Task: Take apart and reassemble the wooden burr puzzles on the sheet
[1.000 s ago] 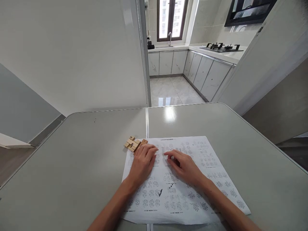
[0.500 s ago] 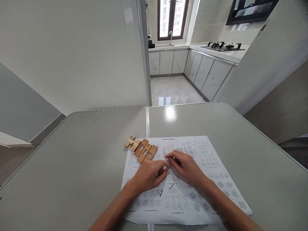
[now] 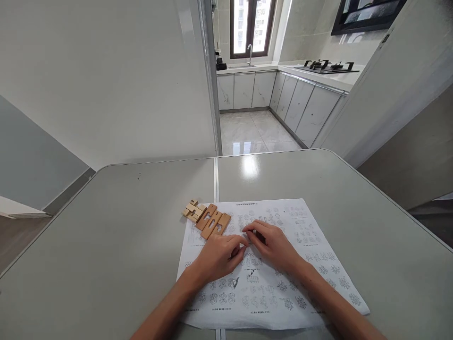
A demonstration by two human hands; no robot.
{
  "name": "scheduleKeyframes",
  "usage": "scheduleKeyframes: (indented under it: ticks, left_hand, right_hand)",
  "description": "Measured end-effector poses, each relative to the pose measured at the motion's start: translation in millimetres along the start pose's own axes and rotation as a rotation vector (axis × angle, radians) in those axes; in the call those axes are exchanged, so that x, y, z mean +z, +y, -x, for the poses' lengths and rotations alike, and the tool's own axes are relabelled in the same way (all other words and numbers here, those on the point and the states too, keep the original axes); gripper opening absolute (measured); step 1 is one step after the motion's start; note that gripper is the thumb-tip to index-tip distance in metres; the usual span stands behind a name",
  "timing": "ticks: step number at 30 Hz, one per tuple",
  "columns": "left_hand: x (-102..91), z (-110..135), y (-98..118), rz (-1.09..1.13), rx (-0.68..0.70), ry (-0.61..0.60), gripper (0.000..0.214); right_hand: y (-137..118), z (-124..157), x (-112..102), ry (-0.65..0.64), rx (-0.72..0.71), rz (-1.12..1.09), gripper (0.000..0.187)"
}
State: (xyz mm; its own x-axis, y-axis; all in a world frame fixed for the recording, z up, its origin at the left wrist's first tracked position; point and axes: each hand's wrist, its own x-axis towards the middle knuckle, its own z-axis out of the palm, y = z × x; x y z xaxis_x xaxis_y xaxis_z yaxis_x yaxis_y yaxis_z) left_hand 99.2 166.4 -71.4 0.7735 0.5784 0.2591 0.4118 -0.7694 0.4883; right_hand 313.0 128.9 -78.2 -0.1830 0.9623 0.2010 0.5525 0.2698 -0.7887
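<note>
Several wooden pieces (image 3: 207,220), just beyond left fingers (image 3: 236,242), overlapping sheet (image 3: 311,245)

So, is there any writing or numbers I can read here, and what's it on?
"2": on a slotted wooden puzzle piece, near its far end.
Dark mark on the far-left wooden piece: too blurred to read.
Printed sheet: the heading and the captions under the diagrams are too small to read.

Open passage over the worktop (image 3: 106,226) to left, right and far side, flat printed sheet (image 3: 300,245) no barrier, low wooden pieces (image 3: 207,218) at its far-left corner, just beyond left hand (image 3: 217,257), right hand (image 3: 274,243) fingertip to fingertip with it, wall (image 3: 106,71) behind far-left edge.
</note>
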Motion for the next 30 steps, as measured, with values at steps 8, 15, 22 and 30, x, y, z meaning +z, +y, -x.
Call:
scheduleKeyframes:
  ticks: [8,15,22,30]
  left_hand:
    - [0.1,0.5,0.5,-0.004,-0.016,-0.011,0.012]
    - [-0.4,-0.2,1.1,-0.016,-0.018,-0.017,0.012]
    - [0.4,0.5,0.4,-0.023,-0.015,-0.021,0.011]
    - [1.4,0.8,-0.3,-0.025,-0.02,-0.023,0.011]
  right_hand:
    - [-0.9,-0.6,-0.3,-0.003,0.005,-0.004,0.022]
    - [-1.1,-0.8,0.0,0.001,0.006,-0.003,0.022]
    - [-1.0,-0.4,-0.4,0.005,0.0,-0.003,0.021]
    - [0.7,-0.2,0.5,0.011,-0.012,0.017,0.021]
